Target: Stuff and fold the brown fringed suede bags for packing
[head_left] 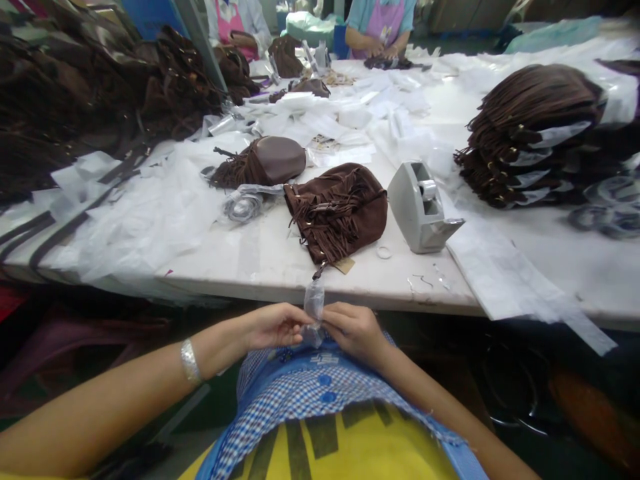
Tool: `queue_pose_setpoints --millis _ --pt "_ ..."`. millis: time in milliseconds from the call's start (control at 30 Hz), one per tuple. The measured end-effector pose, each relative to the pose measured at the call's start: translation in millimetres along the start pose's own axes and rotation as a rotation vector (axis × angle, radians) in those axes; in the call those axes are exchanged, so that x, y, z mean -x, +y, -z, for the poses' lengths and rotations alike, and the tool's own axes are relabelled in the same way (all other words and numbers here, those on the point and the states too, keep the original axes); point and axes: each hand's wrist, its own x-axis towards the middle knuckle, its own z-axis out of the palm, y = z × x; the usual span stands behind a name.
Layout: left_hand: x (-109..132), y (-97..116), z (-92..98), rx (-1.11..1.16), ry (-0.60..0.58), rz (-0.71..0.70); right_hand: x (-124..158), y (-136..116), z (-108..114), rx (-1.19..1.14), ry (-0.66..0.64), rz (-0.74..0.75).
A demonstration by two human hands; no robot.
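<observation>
My left hand (283, 325) and my right hand (354, 328) meet in front of my apron at the table's front edge. Between them, the fingers of both pinch a strip of clear plastic wrap (314, 300). Its upper end reaches the short strap of a dark brown fringed suede bag (345, 210), which lies on the table with its opening towards me. A tan tag (345, 265) sticks out beneath the bag. To the bag's right stands a grey tape dispenser (417, 207), and a small clear ring (383, 253) lies between the two.
A second brown bag (273, 160) and a coiled plastic-wrapped strap (243, 205) lie behind left. Stacked fringed bags (540, 133) stand at right, a big brown pile (100, 87) at left. White sheets (145, 220) cover much of the table (265, 283). Two co-workers (383, 30) (237, 30) work opposite.
</observation>
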Motion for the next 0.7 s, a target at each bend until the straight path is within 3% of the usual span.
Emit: queue_pose_setpoints --millis 100,167,233,333,400,533,700 --pt "-3 6 3.8 0.005 -0.045 0.152 -4 0 4 -0.011 0.011 -0.017" --pt "2 7 4.7 0.034 -0.007 0.164 -6 -2 5 -0.026 0.05 -0.098" --pt "12 5 2.8 -0.003 0.109 0.018 -9 -5 3 -0.032 0.106 -0.226" --pt "28 -9 -5.2 -0.286 0.352 -0.401 -12 -10 -4 -0.088 0.164 -0.45" --pt "32 -24 -12.2 -0.457 0.466 -0.58 -14 -13 -10 -0.143 0.177 -0.542" --pt "27 -49 -22.5 -0.441 0.548 -0.645 -16 -18 -16 -0.123 0.153 -0.525" --pt "24 -52 -21.3 -0.351 0.469 -0.634 -10 -26 -9 -0.169 0.095 -0.482"
